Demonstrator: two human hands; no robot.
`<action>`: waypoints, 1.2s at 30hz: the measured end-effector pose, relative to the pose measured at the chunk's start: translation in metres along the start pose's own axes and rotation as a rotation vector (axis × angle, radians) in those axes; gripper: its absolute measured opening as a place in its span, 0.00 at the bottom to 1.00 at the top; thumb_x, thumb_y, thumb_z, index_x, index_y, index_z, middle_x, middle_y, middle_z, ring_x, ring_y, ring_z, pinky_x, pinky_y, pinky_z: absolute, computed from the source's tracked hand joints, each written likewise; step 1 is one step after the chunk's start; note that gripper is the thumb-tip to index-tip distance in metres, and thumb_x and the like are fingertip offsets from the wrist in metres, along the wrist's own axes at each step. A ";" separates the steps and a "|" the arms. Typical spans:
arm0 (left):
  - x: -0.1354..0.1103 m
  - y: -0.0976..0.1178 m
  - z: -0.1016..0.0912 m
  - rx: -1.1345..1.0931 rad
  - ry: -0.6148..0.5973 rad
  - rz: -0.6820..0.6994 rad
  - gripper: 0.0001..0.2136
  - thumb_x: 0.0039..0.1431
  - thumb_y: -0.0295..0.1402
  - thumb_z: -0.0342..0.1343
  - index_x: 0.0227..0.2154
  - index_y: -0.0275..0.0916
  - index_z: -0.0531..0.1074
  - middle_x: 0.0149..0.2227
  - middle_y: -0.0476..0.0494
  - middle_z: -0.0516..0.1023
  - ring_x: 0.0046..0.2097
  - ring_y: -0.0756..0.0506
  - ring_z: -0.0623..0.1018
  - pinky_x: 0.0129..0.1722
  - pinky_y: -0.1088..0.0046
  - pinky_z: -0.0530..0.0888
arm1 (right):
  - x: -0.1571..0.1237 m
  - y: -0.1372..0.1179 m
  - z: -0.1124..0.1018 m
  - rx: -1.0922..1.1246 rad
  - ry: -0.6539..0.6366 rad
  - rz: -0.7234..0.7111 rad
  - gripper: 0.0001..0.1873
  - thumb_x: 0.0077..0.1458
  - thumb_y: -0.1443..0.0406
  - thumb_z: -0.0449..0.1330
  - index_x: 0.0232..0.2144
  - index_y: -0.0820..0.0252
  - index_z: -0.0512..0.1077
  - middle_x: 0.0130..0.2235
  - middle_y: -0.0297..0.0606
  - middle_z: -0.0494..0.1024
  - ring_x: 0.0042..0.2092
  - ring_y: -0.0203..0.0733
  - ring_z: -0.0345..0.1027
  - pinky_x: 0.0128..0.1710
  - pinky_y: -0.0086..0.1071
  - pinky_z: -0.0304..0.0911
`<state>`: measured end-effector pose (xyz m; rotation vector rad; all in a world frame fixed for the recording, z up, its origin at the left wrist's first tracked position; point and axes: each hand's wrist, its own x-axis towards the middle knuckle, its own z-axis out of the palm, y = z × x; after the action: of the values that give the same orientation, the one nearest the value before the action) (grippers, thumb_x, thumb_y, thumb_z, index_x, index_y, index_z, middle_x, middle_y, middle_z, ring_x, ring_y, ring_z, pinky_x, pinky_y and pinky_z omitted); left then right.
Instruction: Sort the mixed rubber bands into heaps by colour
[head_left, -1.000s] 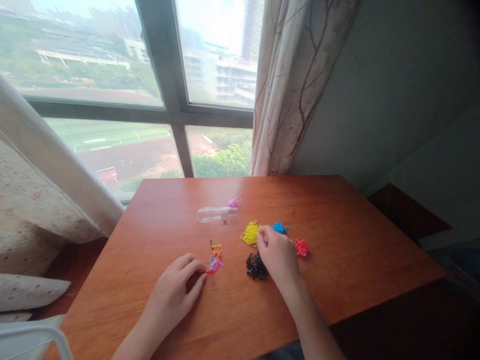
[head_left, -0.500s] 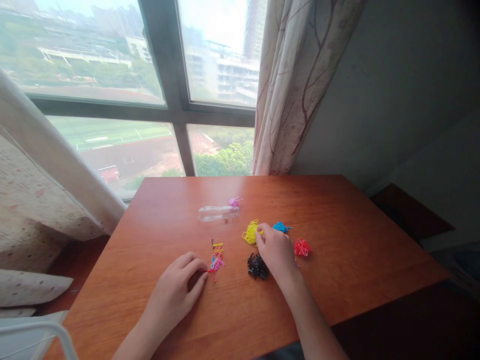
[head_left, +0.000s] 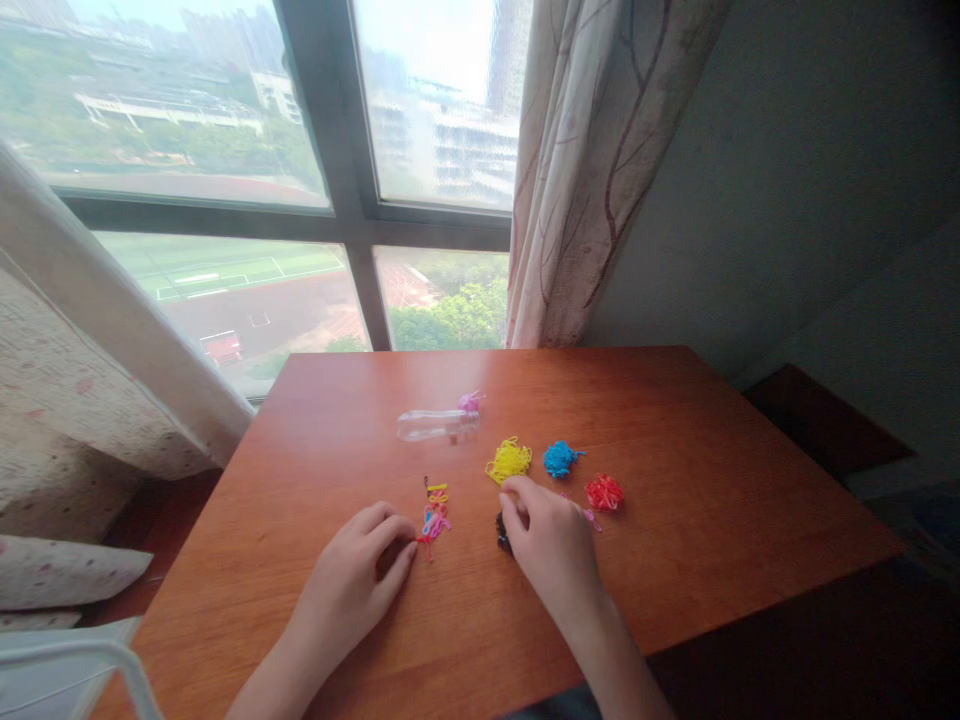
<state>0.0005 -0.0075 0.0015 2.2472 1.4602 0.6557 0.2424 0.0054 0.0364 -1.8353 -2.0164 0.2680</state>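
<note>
My left hand (head_left: pixel 352 565) rests on the table with thumb and forefinger pinched on a red rubber band (head_left: pixel 421 541). Just beyond its fingertips lies a small mixed cluster of rubber bands (head_left: pixel 435 520) in pink, blue, red, yellow and black. My right hand (head_left: pixel 553 535) is closed in a pinch at the near edge of a pile of yellow rubber bands (head_left: pixel 510 459); what sits between its fingertips is too small to make out. It partly covers a pile of black rubber bands (head_left: pixel 502 535) and some pink rubber bands (head_left: pixel 593 519).
Blue rubber bands (head_left: pixel 559 458) and red rubber bands (head_left: pixel 604 492) form piles to the right. Farther back, a clear plastic container (head_left: pixel 431 425) lies on its side beside purple bands (head_left: pixel 470 401). The wooden table (head_left: pixel 315 430) meets a window and curtains (head_left: pixel 570 200).
My right hand has drawn back toward me and slightly left, uncovering the yellow and blue piles and covering more of the black one. My left hand has stayed in place.
</note>
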 end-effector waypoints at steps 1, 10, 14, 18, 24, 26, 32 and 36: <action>0.000 0.000 0.000 0.000 0.001 0.000 0.09 0.65 0.32 0.48 0.34 0.41 0.72 0.36 0.46 0.74 0.38 0.47 0.75 0.39 0.72 0.72 | -0.007 -0.005 0.004 0.033 -0.013 -0.026 0.07 0.62 0.69 0.57 0.36 0.55 0.75 0.30 0.32 0.80 0.33 0.37 0.74 0.30 0.28 0.52; 0.000 -0.001 0.002 -0.017 0.022 0.006 0.07 0.64 0.32 0.50 0.33 0.41 0.72 0.35 0.47 0.73 0.37 0.47 0.75 0.39 0.73 0.72 | -0.042 -0.048 0.041 0.112 -0.187 -0.092 0.04 0.58 0.67 0.62 0.36 0.53 0.71 0.32 0.31 0.80 0.33 0.41 0.74 0.29 0.29 0.53; 0.000 -0.001 0.001 -0.010 0.023 0.008 0.08 0.65 0.32 0.50 0.33 0.41 0.72 0.35 0.47 0.73 0.36 0.47 0.75 0.38 0.73 0.72 | -0.039 -0.052 0.050 0.096 -0.176 -0.081 0.03 0.58 0.66 0.62 0.36 0.54 0.71 0.33 0.33 0.80 0.34 0.43 0.75 0.30 0.30 0.54; 0.000 -0.002 0.001 -0.002 0.017 0.009 0.08 0.65 0.33 0.49 0.33 0.41 0.72 0.35 0.47 0.74 0.37 0.47 0.75 0.39 0.73 0.72 | -0.039 -0.053 0.057 0.097 -0.130 -0.083 0.04 0.59 0.68 0.60 0.36 0.54 0.70 0.32 0.33 0.80 0.33 0.43 0.75 0.29 0.30 0.54; 0.000 -0.004 0.001 0.016 0.014 0.031 0.08 0.65 0.33 0.49 0.33 0.42 0.72 0.35 0.47 0.74 0.37 0.47 0.75 0.39 0.72 0.72 | -0.041 -0.052 0.060 0.102 -0.038 -0.067 0.07 0.58 0.72 0.59 0.32 0.54 0.70 0.30 0.32 0.79 0.31 0.41 0.73 0.28 0.30 0.51; 0.000 -0.004 0.001 0.019 0.014 0.047 0.08 0.65 0.33 0.49 0.34 0.42 0.73 0.36 0.47 0.74 0.37 0.47 0.75 0.39 0.72 0.72 | -0.041 -0.050 0.058 0.105 0.011 -0.056 0.07 0.57 0.73 0.58 0.31 0.55 0.70 0.29 0.32 0.78 0.30 0.40 0.72 0.28 0.30 0.49; 0.000 -0.005 0.001 0.031 0.014 0.051 0.08 0.65 0.34 0.50 0.34 0.42 0.73 0.36 0.47 0.75 0.38 0.47 0.76 0.40 0.72 0.72 | -0.037 -0.043 0.038 0.167 0.151 -0.074 0.08 0.59 0.71 0.55 0.29 0.56 0.70 0.26 0.32 0.75 0.28 0.39 0.70 0.28 0.31 0.48; 0.001 -0.005 0.000 0.042 0.016 0.055 0.08 0.65 0.34 0.50 0.34 0.43 0.73 0.36 0.47 0.75 0.38 0.47 0.76 0.39 0.73 0.72 | -0.031 -0.017 0.013 0.228 0.212 -0.029 0.11 0.63 0.66 0.51 0.31 0.56 0.71 0.24 0.31 0.74 0.25 0.37 0.67 0.28 0.29 0.49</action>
<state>-0.0025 -0.0046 -0.0007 2.3268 1.4363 0.6671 0.2232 -0.0254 0.0262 -1.6208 -1.7877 0.2710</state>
